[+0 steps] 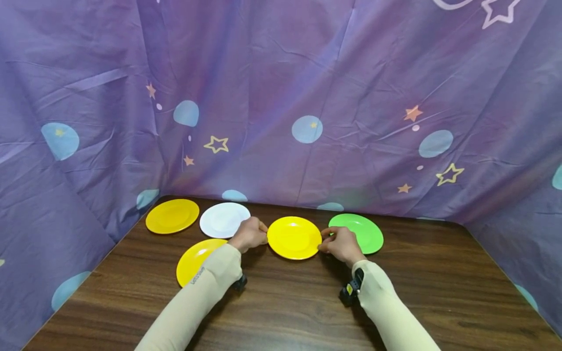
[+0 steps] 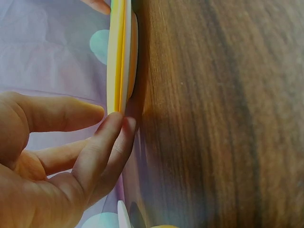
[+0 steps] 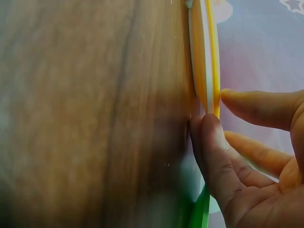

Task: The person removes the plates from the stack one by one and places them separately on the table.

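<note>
Between the hands is a stack of plates with a yellow plate [image 1: 294,238] on top; the wrist views show yellow and white rims layered under it. At the left edge, my left hand [image 1: 251,234] holds the stack, its fingertips against the rims [image 2: 122,61] and its thumb close above. My right hand [image 1: 344,244] pinches the opposite edge, with thumb on the top yellow rim [image 3: 215,61] and fingers beneath. The stack sits at or just above the table; any gap is too small to tell. A green plate [image 1: 371,236] lies partly behind my right hand.
On the brown wooden table [image 1: 290,312] lie a yellow plate [image 1: 172,216] at back left, a white plate [image 1: 221,220] beside it, and a nearer yellow plate [image 1: 193,258] partly covered by my left sleeve. A purple patterned cloth [image 1: 272,87] hangs behind and at both sides.
</note>
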`<action>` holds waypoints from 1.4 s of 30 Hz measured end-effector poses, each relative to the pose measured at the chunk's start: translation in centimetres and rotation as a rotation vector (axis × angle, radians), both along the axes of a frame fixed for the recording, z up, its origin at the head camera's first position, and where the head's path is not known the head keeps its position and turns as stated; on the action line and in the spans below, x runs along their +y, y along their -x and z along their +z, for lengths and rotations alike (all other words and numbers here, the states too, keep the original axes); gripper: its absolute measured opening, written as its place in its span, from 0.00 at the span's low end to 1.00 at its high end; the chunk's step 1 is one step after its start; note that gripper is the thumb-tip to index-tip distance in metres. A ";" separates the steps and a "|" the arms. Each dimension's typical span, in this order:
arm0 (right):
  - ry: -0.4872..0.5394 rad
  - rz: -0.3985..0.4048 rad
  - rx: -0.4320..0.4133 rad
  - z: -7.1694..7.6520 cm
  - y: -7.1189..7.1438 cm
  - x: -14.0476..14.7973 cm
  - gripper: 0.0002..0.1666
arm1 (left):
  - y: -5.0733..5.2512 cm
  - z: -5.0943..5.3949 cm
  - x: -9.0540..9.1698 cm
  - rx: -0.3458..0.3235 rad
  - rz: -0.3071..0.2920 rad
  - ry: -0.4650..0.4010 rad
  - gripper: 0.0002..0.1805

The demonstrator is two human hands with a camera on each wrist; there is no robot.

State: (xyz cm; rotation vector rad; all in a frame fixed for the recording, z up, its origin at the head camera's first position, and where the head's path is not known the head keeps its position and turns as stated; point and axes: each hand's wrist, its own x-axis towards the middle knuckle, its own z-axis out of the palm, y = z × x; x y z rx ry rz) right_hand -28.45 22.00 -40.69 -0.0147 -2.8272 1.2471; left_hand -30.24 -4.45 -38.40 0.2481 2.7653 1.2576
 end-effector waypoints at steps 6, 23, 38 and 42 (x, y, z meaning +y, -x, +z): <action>0.020 -0.009 -0.010 0.0 0.0 -0.4 0.27 | 0.0 -0.1 0.0 -0.008 -0.001 0.003 0.18; 0.039 -0.010 -0.044 -0.1 -0.2 -0.8 0.27 | 0.1 -0.1 0.2 0.026 -0.028 0.043 0.18; 0.046 -0.034 -0.056 -0.1 -0.2 -0.4 0.27 | -0.1 0.0 0.0 0.020 -0.008 0.106 0.12; 0.067 -0.040 -0.070 0.1 -0.2 -0.2 0.27 | -0.1 0.2 0.0 0.016 0.001 0.103 0.19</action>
